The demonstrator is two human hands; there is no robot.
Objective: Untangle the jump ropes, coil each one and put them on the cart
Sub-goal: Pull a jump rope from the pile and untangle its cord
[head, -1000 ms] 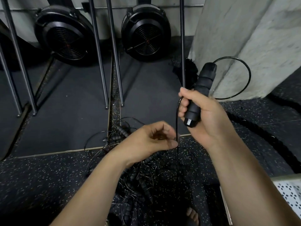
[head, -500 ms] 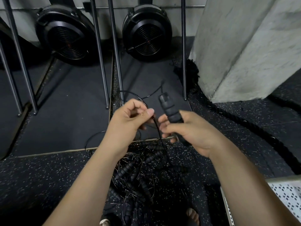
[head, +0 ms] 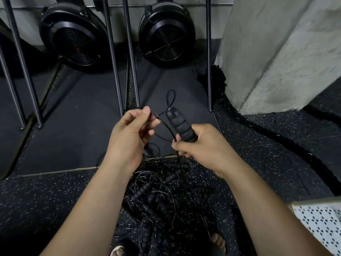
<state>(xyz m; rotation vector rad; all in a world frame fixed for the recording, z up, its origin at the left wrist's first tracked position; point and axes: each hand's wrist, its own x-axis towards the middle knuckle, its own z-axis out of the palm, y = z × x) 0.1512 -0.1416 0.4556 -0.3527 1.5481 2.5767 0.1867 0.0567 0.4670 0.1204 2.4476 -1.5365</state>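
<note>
right hand point(head: 201, 145) grips the foam handle point(head: 181, 126) at frame centre to steady it; left hand point(head: 129, 133) pinches the thin cable point(head: 170, 97) to free its loop.

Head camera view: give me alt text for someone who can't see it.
Right hand grips a black rope handle while the left hand pinches its thin cord. Below them a tangle of ropes lies on the speckled floor.

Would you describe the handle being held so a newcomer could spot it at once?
Left of the concrete pillar, above the tangled rope pile on the floor, the right hand grips a ribbed black handle. Alone among the handles, it is raised.
</note>
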